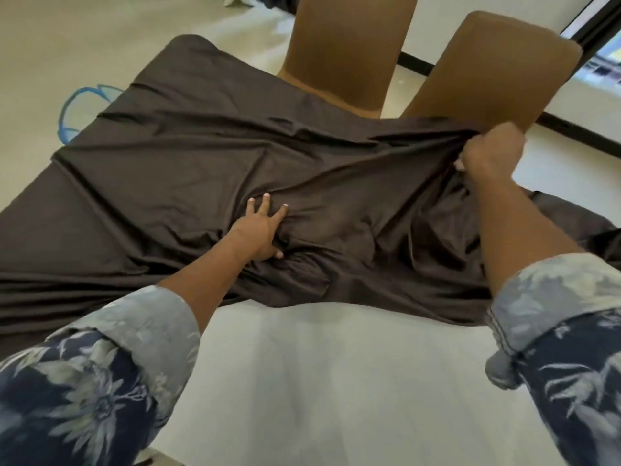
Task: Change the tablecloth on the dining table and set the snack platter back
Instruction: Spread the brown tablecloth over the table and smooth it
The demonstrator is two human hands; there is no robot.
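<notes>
Two hands on the dark brown tablecloth (201, 156), rumpled over far part of the table (336, 364), bare white top nearest. L hand (260, 230) presses it, fingers spread; R hand (487, 156) clenched round a bunch at far edge, nr a brown chair (497, 68).

Single wide-angle head cam on the person at the near side of the table (336, 381), pitched forward and down, close over the tablecloth (201, 163), two chairs (346, 45) at the far edge.
</notes>
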